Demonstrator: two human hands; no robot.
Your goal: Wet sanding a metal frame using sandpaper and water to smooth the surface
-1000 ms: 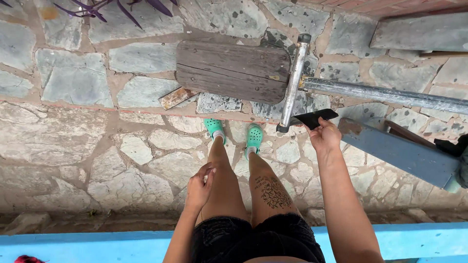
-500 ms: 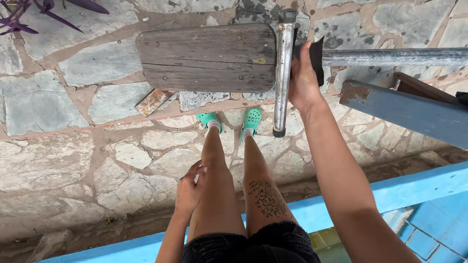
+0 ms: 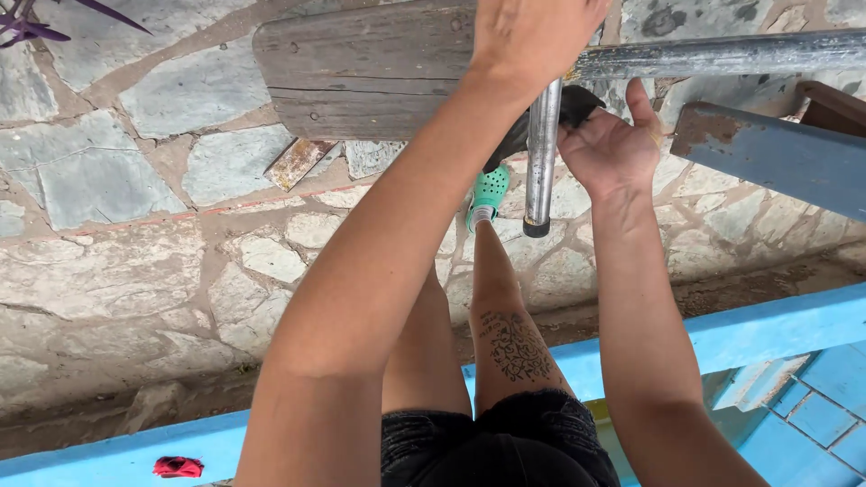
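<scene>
A black cloth (image 3: pixel 577 104) is pressing against the upright metal pipe (image 3: pixel 542 153), clutched in the right hand (image 3: pixel 613 144). The left hand (image 3: pixel 532 36) is gripping the pipe joint above. Behind, a weathered wooden board (image 3: pixel 361 77); below, stone paving (image 3: pixel 135 234), a blue ledge (image 3: pixel 767 329).

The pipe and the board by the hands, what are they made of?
The grey round pipe looks like metal: dull, smooth, with scuffed, blotchy patches. The weathered grey board looks like bare wood: grain lines, cracks and nail heads show. Left hand rests above the pipe; right hand beside it.
</scene>
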